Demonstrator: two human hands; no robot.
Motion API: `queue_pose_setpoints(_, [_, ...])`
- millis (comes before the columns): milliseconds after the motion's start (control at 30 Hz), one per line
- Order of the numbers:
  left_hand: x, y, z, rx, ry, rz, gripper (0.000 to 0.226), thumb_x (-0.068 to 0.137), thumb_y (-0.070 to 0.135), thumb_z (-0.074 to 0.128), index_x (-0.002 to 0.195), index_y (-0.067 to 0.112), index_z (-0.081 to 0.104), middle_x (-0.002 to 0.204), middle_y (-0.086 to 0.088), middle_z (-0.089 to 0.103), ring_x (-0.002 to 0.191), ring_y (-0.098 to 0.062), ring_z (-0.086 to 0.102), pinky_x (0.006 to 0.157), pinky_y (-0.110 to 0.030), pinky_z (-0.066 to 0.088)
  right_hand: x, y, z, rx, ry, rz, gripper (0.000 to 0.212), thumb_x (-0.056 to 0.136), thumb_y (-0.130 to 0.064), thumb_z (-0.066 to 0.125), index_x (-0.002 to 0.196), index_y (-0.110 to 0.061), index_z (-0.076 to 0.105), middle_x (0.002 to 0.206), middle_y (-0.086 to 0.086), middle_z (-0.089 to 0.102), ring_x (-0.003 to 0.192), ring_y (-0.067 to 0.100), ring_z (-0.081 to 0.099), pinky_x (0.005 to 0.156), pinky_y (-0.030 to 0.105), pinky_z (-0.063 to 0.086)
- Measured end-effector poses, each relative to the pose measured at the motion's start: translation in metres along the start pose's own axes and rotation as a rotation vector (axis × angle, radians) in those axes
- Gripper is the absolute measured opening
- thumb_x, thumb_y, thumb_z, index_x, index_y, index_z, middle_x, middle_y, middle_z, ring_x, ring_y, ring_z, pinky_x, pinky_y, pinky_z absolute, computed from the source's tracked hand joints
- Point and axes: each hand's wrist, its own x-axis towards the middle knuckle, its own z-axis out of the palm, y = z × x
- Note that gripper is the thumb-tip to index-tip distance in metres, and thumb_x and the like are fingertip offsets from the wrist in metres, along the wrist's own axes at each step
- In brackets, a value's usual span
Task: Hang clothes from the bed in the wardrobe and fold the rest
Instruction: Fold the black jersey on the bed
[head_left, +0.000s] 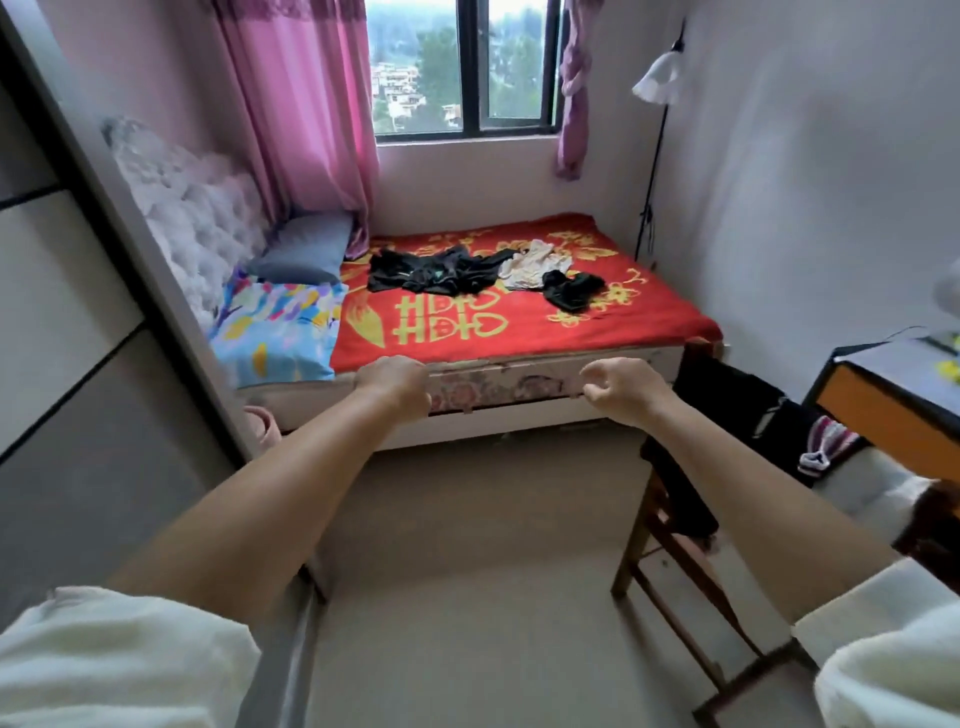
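A bed with a red and yellow blanket (519, 332) fills the far end of the room. On it lie a black garment (431, 270), a cream garment (530, 262) and a smaller black garment (571, 291), all crumpled near the window side. Both my arms reach forward over the floor. My left hand (397, 382) hangs in front of the bed's near edge with fingers curled downward, holding nothing. My right hand (621, 387) is held beside it with fingers loosely curled and empty. The wardrobe's sliding door (78, 338) runs along the left side.
A grey pillow (306, 249) and a colourful pillow (275, 332) lie at the bed's left end. A wooden chair with dark clothing (727, 415) stands at the right, beside a desk (893, 395). A floor lamp (657, 78) stands in the far right corner. Bare floor (493, 545) lies ahead.
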Motion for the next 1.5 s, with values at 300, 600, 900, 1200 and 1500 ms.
queue_pose_setpoints(300, [0.165, 0.111, -0.007, 0.065, 0.031, 0.445, 0.024, 0.092, 0.014, 0.040, 0.108, 0.012, 0.058, 0.087, 0.000, 0.054, 0.077, -0.018, 0.050, 0.044, -0.024, 0.034, 0.032, 0.177, -0.030, 0.097, 0.094, 0.514, 0.027, 0.093, -0.017, 0.050, 0.114, -0.005, 0.062, 0.119, 0.015, 0.061, 0.113, 0.028, 0.054, 0.088, 0.029, 0.040])
queue_pose_setpoints(600, [0.230, 0.311, -0.015, -0.061, -0.058, 1.140, 0.030, 0.094, 0.022, 0.043, 0.120, 0.016, 0.057, 0.120, -0.006, 0.053, 0.112, -0.026, 0.051, 0.084, -0.034, 0.047, 0.003, 0.288, -0.043, 0.183, -0.199, 0.865, 0.064, 0.090, -0.042, 0.053, 0.142, -0.014, 0.031, 0.148, 0.005, 0.034, 0.133, 0.020, 0.036, 0.103, 0.028, 0.032])
queue_pose_setpoints(900, [0.243, 0.458, -0.005, -0.009, -0.448, 1.248, 0.037, 0.099, 0.028, 0.035, 0.122, 0.006, 0.054, 0.122, -0.014, 0.055, 0.111, -0.030, 0.052, 0.093, -0.035, 0.040, 0.020, 0.331, -0.039, 0.224, -0.306, 0.759, 0.014, 0.086, -0.045, 0.052, 0.095, -0.034, 0.053, 0.091, -0.010, 0.055, 0.079, 0.008, 0.050, 0.066, 0.020, 0.038])
queue_pose_setpoints(1200, [0.261, 0.473, 0.011, 0.008, -0.672, 1.127, 0.041, 0.100, 0.030, 0.032, 0.121, 0.002, 0.054, 0.124, -0.017, 0.053, 0.100, -0.028, 0.050, 0.074, -0.024, 0.032, 0.030, 0.349, -0.044, 0.317, -0.039, 0.773, 0.032, 0.073, 0.009, 0.041, 0.060, -0.020, 0.047, 0.060, -0.012, 0.051, 0.057, 0.010, 0.038, 0.047, 0.017, 0.025])
queue_pose_setpoints(1500, [0.272, 0.468, 0.014, -0.435, -0.600, 1.167, 0.076, 0.086, 0.026, 0.062, 0.147, 0.024, 0.017, 0.138, -0.010, 0.039, 0.121, -0.026, 0.045, 0.099, -0.032, 0.038, 0.056, 0.346, -0.085, 1.338, 0.666, 0.676, 0.066, 0.080, 0.023, 0.023, 0.044, -0.015, 0.062, 0.053, 0.004, 0.059, 0.051, 0.013, 0.059, 0.052, 0.017, 0.050])
